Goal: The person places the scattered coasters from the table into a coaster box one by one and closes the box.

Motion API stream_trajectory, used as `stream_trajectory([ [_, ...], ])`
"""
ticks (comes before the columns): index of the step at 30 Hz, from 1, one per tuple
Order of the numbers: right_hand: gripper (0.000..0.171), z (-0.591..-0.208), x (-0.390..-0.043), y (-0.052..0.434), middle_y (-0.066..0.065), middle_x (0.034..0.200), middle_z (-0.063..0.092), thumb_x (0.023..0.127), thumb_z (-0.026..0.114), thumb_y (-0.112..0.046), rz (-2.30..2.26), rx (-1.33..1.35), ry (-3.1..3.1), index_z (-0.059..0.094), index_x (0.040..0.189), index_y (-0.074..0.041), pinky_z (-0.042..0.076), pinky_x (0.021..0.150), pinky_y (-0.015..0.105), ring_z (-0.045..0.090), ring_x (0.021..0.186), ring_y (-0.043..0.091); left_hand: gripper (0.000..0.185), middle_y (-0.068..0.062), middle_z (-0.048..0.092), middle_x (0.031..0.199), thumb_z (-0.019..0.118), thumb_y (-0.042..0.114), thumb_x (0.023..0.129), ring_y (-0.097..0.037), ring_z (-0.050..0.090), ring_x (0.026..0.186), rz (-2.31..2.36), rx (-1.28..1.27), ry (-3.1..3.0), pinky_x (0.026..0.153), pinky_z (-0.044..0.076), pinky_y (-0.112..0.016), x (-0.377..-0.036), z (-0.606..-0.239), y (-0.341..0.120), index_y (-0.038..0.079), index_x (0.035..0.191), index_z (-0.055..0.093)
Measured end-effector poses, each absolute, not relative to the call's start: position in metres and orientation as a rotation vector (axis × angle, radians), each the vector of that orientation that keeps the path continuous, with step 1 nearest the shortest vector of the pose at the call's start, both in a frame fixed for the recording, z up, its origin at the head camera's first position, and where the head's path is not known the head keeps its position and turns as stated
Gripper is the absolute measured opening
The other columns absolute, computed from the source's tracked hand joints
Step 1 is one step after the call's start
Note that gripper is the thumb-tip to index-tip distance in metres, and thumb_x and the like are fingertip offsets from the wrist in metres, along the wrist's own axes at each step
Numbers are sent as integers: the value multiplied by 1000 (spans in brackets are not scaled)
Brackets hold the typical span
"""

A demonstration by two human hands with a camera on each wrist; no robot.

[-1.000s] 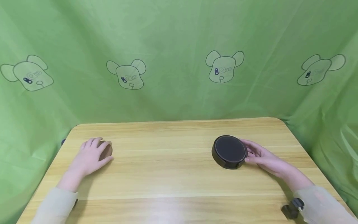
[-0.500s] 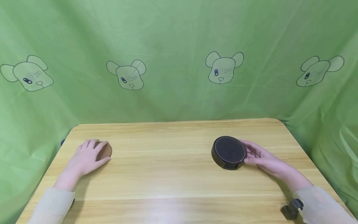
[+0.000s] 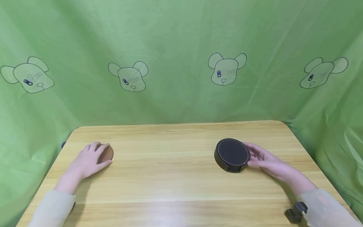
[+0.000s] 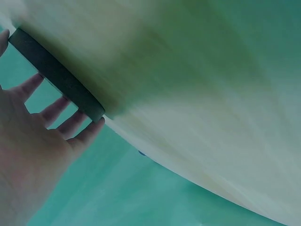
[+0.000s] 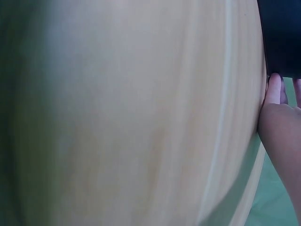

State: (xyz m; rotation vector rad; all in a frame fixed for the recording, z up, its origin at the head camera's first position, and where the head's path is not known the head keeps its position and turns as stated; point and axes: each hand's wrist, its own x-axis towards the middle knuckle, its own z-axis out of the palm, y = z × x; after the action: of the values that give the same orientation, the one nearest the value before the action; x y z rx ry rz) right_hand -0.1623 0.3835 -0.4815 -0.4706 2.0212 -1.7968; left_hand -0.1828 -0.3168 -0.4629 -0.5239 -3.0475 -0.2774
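On the left of the table, my left hand (image 3: 89,160) rests on a thick round brown disc (image 3: 107,154) with fingers spread. Part of the disc shows between forefinger and thumb; the hand hides the rest. In the left wrist view its thick edge looks dark, and the fingertips (image 4: 92,128) lie along its upper rim. At the right, a black round coaster holder (image 3: 233,153) stands with a dark, stitched-edged coaster on top. My right hand (image 3: 267,162) holds its right side, thumb at the front and fingers behind. The right wrist view catches only a corner of the holder (image 5: 284,42).
Both things stand on a light wood-grain table (image 3: 167,164) with rounded far corners. A green curtain (image 3: 175,56) printed with bear heads hangs behind and at the sides. A small black camera (image 3: 296,212) sits by the right sleeve (image 3: 323,205).
My left hand has shifted slightly left over the brown disc, so more of the disc shows. The right hand and the coaster holder stay where they were.
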Motion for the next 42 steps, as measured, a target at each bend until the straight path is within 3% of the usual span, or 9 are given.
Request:
stream_trajectory([
  [21, 76, -482, -163, 385, -22, 152, 54, 101, 56, 9, -1797, -497, 2011, 17, 166, 4, 44, 108, 13, 56, 134, -5, 72, -30, 56, 139, 78, 44, 88, -56, 53, 124, -204, -585, -2996, 97, 46, -74, -188, -465, -314, 6, 146, 58],
  [42, 76, -481, -162, 385, -22, 152, 53, 101, 56, 8, -1778, -483, 2034, 16, 167, 4, 44, 108, 13, 56, 134, -5, 75, -24, 59, 136, 81, 41, 77, -49, 57, 125, -193, -803, -2859, 102, 48, -69, -193, -462, -263, 10, 142, 63],
])
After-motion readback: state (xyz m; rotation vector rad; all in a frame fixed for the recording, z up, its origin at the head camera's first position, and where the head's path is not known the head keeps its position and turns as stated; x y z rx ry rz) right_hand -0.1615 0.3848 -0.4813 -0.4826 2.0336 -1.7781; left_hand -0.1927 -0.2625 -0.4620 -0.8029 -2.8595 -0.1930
